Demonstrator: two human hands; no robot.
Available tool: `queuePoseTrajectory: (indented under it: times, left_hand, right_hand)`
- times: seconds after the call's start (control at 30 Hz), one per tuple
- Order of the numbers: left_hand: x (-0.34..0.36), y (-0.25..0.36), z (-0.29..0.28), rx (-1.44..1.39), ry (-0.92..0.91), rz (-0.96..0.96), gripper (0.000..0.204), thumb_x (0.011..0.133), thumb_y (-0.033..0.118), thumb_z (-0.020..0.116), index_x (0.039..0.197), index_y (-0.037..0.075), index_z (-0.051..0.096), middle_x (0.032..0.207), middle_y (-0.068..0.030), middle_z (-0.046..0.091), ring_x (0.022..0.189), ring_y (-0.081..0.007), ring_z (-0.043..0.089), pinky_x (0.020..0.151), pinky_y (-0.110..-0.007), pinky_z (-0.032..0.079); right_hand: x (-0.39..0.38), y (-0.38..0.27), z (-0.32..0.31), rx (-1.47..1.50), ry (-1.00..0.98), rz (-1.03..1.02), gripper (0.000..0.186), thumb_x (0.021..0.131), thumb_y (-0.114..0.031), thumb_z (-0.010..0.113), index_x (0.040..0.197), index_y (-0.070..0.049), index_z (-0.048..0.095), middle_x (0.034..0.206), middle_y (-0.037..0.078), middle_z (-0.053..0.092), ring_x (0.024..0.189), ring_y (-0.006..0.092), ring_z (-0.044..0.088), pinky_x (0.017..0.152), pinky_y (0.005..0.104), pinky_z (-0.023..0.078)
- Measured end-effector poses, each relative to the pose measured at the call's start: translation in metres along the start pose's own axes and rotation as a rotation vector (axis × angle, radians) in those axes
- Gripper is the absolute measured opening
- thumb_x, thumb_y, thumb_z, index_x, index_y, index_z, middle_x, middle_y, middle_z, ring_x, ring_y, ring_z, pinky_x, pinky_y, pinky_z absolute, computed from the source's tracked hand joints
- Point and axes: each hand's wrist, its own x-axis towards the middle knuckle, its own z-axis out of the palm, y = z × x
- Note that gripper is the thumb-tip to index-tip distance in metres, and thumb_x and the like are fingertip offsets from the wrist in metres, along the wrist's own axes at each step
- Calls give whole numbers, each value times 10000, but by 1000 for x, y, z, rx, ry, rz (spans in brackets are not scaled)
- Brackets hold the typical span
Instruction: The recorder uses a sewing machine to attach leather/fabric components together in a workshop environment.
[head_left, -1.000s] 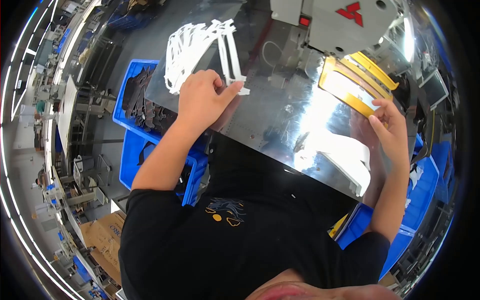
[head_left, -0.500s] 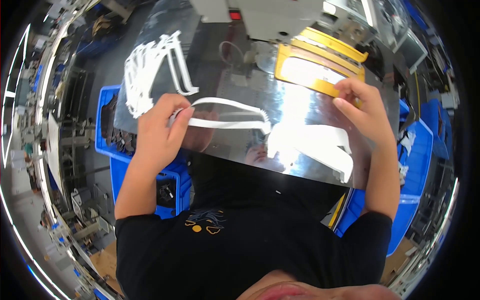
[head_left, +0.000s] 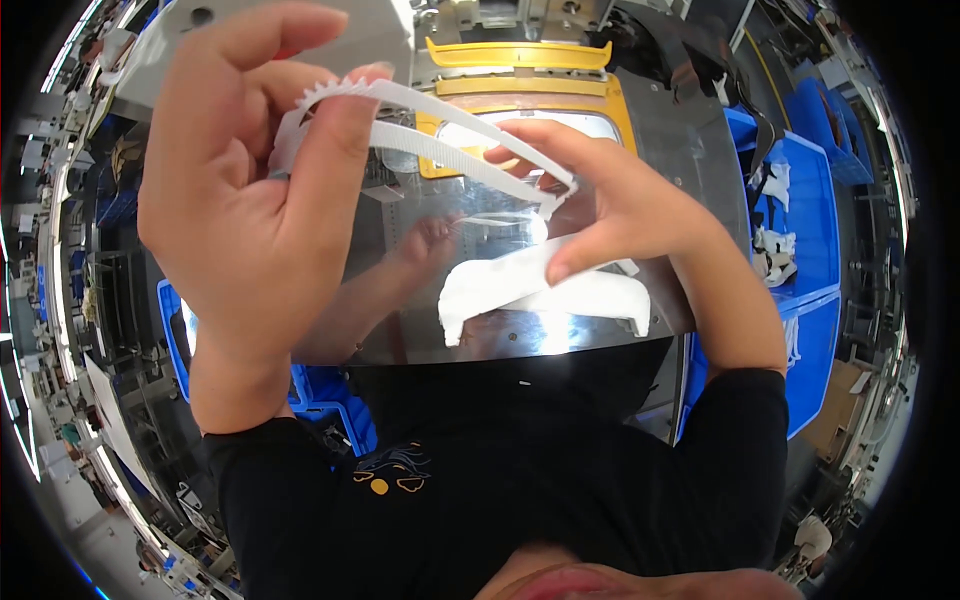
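My left hand (head_left: 250, 190) is raised close on the left, its thumb and fingers pinching one end of a thin white looped plastic frame (head_left: 460, 165). Small teeth line the gripped end, and fine ribs run along one strip. At the far end of the loop is my right hand (head_left: 640, 200), thumb and fingers apart; its fingertips lie partly behind the strip, so contact is unclear. Below that hand, curved white pieces (head_left: 590, 300) with down-turned ends overlap on the shiny metal table (head_left: 400, 335).
A yellow fixture (head_left: 625, 110) with a pale centre sits behind the hands, with a yellow bar (head_left: 520, 55) beyond it. Blue bins (head_left: 815, 230) holding white and dark items stand to the right. Another blue bin (head_left: 345, 400) is below the table's left edge.
My left hand has lifted the looped frame up and closer. The right hand has left the yellow fixture and come inward to the loop's other end. The view has turned rightward.
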Motion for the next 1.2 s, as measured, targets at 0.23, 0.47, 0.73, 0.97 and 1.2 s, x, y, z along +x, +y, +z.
queuePoseTrajectory:
  times: [0.23, 0.47, 0.73, 0.97, 1.2]
  left_hand:
    - [-15, -38, 23, -230, -156, -266, 393, 1000, -17, 787, 1362, -26, 634, 1097, -65, 744, 940, -61, 672, 802, -190, 526]
    - [-54, -76, 46, 190, -383, -88, 523, 959, 179, 834, 1430, 43, 650, 1233, -137, 692, 934, -228, 690, 821, -348, 569]
    - [-52, -91, 52, 536, -559, 154, 682, 887, 423, 861, 1454, 77, 708, 1119, -97, 585, 991, -303, 574, 917, -434, 492]
    - [-51, -90, 46, 485, -637, 27, 699, 877, 414, 872, 1452, 54, 703, 1081, -108, 567, 1004, -319, 561, 930, -444, 490]
    - [-50, -96, 44, 440, -628, 18, 686, 895, 389, 863, 1462, 41, 699, 1095, -135, 577, 1014, -337, 559, 944, -453, 488]
  right_hand:
    - [-14, 10, -36, 344, 228, 376, 284, 986, -169, 817, 1200, -5, 727, 925, 29, 741, 741, 73, 677, 659, 239, 550]
    - [-13, 38, -47, 21, 337, 553, 262, 978, -141, 787, 1189, 10, 744, 901, 85, 719, 752, 129, 687, 673, 266, 564]
    - [-15, 42, -49, -271, 411, 464, 312, 926, -184, 846, 1173, -25, 744, 857, 57, 664, 819, 127, 627, 701, 300, 530]
    - [-19, 34, -65, -475, 450, 577, 366, 893, -275, 898, 1092, -35, 706, 798, 62, 635, 730, 157, 610, 661, 297, 489]
    - [-15, 41, -59, -539, 383, 653, 485, 842, -375, 960, 989, -59, 622, 716, -6, 523, 669, 93, 502, 590, 273, 429]
